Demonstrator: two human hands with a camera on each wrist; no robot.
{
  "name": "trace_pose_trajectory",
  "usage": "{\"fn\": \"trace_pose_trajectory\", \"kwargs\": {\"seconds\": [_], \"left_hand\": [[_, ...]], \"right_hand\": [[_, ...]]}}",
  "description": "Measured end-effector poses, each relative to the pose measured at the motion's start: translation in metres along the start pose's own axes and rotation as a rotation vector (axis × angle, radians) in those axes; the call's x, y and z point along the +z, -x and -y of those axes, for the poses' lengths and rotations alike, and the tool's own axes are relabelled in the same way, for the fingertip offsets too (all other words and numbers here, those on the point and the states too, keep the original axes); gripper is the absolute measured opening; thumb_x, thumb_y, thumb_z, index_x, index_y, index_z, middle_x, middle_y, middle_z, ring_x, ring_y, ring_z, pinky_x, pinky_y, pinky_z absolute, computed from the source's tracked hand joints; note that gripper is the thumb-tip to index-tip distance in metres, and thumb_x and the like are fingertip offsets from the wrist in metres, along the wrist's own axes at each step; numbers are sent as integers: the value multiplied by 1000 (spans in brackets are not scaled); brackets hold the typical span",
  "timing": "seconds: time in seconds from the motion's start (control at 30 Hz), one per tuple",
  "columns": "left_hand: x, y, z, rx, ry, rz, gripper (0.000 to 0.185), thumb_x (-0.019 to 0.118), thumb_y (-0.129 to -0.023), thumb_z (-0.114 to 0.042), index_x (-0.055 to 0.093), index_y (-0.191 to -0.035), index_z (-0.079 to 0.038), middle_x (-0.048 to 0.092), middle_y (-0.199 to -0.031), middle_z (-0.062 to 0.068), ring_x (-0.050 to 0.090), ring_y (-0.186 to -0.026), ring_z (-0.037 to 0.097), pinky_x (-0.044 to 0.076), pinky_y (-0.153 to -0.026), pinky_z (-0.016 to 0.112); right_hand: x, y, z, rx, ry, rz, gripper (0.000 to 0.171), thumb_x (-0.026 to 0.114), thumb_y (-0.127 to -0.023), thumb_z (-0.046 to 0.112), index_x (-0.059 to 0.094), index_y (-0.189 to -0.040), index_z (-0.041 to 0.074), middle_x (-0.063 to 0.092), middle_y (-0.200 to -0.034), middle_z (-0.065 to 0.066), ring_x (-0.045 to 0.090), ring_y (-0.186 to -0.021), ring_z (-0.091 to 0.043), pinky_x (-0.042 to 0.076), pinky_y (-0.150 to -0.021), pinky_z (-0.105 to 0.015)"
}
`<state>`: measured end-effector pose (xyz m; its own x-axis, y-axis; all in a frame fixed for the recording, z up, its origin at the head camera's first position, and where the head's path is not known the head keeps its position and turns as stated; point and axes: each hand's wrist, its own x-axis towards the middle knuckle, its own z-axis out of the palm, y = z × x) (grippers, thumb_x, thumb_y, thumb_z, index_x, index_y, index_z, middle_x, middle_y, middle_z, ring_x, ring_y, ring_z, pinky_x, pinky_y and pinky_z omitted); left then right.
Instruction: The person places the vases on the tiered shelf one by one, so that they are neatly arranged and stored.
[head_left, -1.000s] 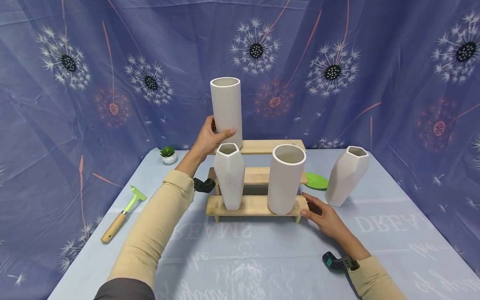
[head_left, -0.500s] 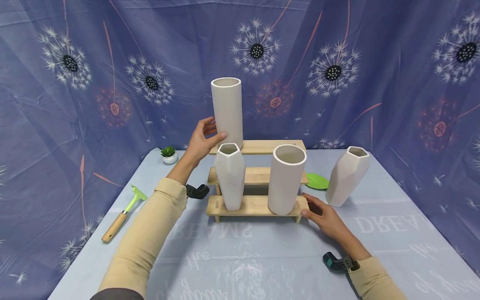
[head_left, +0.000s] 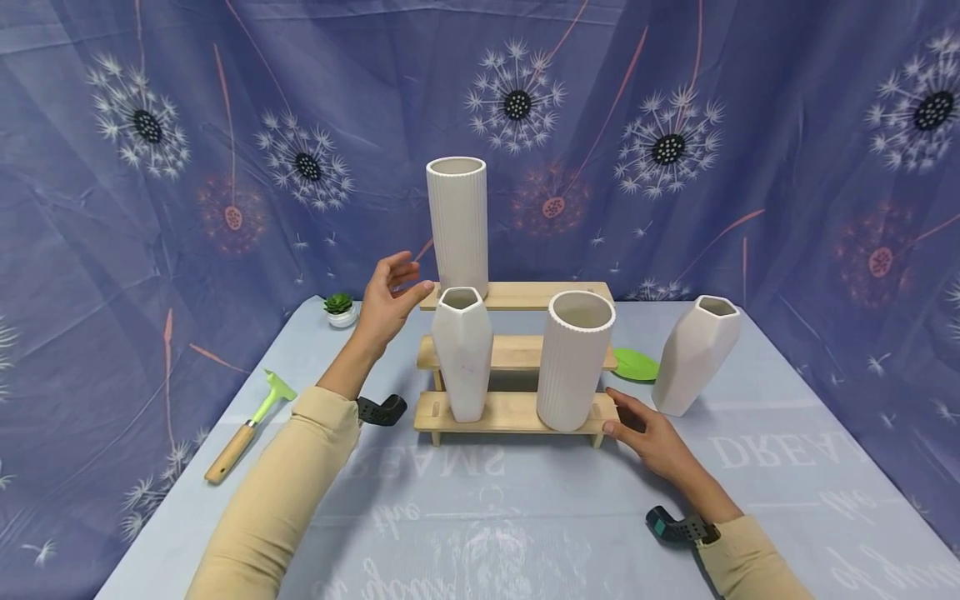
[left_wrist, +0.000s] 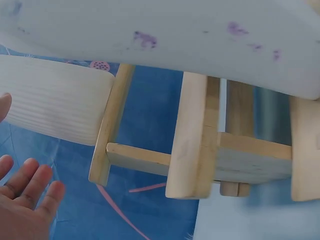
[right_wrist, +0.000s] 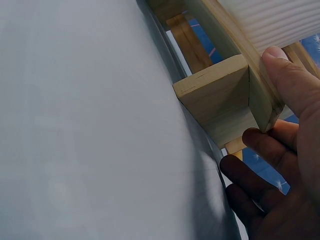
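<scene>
A three-tier wooden stand (head_left: 512, 410) stands mid-table. On the left of its top tier a tall white ribbed vase (head_left: 459, 229) is upright. My left hand (head_left: 384, 308) is just left of that vase, fingers spread and apart from it in the left wrist view. The bottom tier bears a white faceted vase (head_left: 463, 362) at left and a wider ribbed vase (head_left: 572, 367) at right. My right hand (head_left: 654, 440) pinches the right end of the bottom tier; its thumb (right_wrist: 285, 75) lies on top and fingertips sit at the underside.
Another faceted vase (head_left: 693, 358) stands on the table at right, beside a green leaf-shaped piece (head_left: 633, 364). A small potted succulent (head_left: 340, 310) and a green-headed hand tool (head_left: 249, 427) with wooden handle are at left. A blue dandelion-print cloth (head_left: 360, 75) hangs behind.
My left hand has let go of the tall ribbed vase and drawn back to the left and down. The vase stays on the top tier. My right hand holds its place.
</scene>
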<state>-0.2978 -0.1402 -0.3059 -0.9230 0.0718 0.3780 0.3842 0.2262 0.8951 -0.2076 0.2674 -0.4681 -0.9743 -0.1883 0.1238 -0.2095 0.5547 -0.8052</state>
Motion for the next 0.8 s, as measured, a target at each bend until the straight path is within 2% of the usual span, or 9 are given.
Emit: {"fn": "trace_pose_trajectory", "kwargs": {"seconds": [0.37, 0.8], "left_hand": [[-5, 29, 5, 19, 29, -66, 61, 65, -90, -22, 36, -141, -9, 44, -137, 19, 45, -127, 28, 35, -110, 44], [-8, 74, 20, -44, 52, -78, 53, 63, -91, -21, 43, -138, -8, 48, -136, 11, 46, -128, 22, 38, -107, 35]], "right_hand": [[1, 1, -2, -7, 1, -6, 62, 63, -90, 32, 39, -145, 16, 54, -133, -21, 55, -119, -36, 50, -81, -18], [-1, 0, 1, -12, 4, 2, 62, 63, -90, 32, 39, -145, 17, 56, -131, -17, 55, -116, -31, 50, -80, -18]]}}
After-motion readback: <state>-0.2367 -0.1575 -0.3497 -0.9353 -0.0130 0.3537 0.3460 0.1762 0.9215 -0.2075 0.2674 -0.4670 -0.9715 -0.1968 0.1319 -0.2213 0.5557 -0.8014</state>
